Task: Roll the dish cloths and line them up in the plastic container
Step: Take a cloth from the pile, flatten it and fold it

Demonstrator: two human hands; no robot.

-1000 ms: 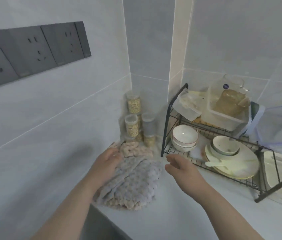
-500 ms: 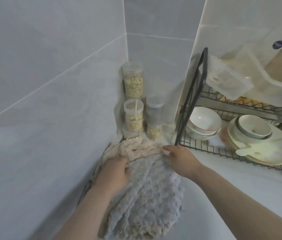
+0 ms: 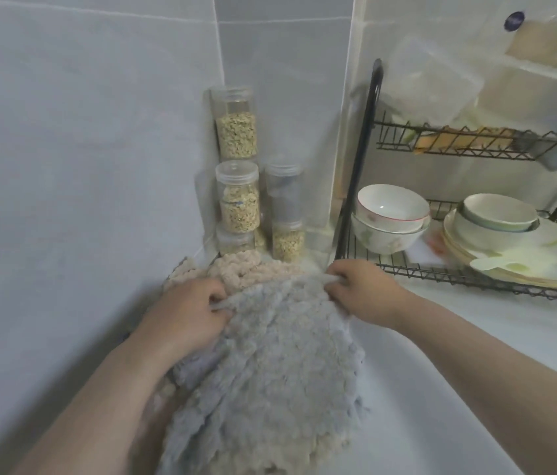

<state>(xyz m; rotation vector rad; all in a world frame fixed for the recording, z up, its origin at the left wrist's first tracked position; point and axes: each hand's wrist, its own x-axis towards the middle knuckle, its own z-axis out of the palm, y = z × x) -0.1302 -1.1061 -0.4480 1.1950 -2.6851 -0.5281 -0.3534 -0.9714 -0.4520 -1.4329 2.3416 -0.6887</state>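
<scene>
A fluffy grey dish cloth (image 3: 270,378) lies on top of a pile on the white counter in the corner. A beige-pink cloth (image 3: 253,270) shows beneath it at the far end. My left hand (image 3: 188,313) pinches the grey cloth's far left edge. My right hand (image 3: 359,289) grips its far right edge. A clear plastic container (image 3: 438,84) stands on the upper shelf of the dish rack, at the upper right.
Several clear jars (image 3: 236,197) of grain stand stacked in the wall corner just behind the cloths. A black wire dish rack (image 3: 369,156) to the right holds white bowls (image 3: 390,217) and plates (image 3: 523,255). Tiled walls close in on the left and behind.
The view dropped and moved closer to the cloths. My right hand went from hovering open to gripping the grey cloth's far edge; my left hand closed on the edge too.
</scene>
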